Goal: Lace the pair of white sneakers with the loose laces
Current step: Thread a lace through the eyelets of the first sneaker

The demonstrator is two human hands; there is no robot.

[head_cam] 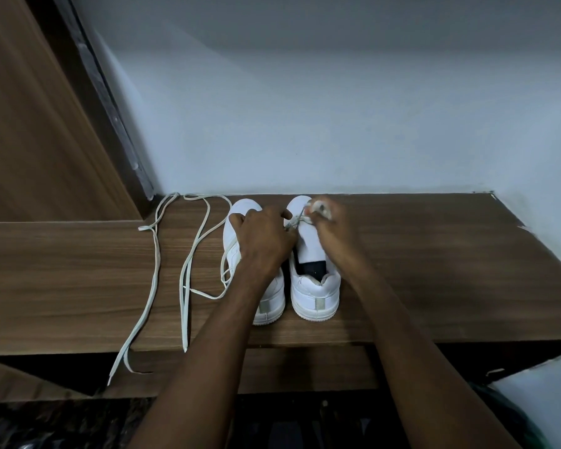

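Observation:
Two white sneakers stand side by side on a wooden shelf [434,270], heels toward me. My left hand [264,236] lies over the left sneaker [272,296] and reaches across to the right sneaker [316,286], its fingers curled at a thin lace strand [297,220] near the toe. My right hand [329,222], blurred, pinches the same strand above the right sneaker's front. A long loose white lace [188,260] trails from the left sneaker across the shelf to the left. The right sneaker's tongue is bare and white.
A second loose lace [154,270] lies further left and hangs over the shelf's front edge. A wooden door panel [39,124] stands at the left. A pale wall [337,124] backs the shelf. Bare shelf surface extends to the right of the sneakers.

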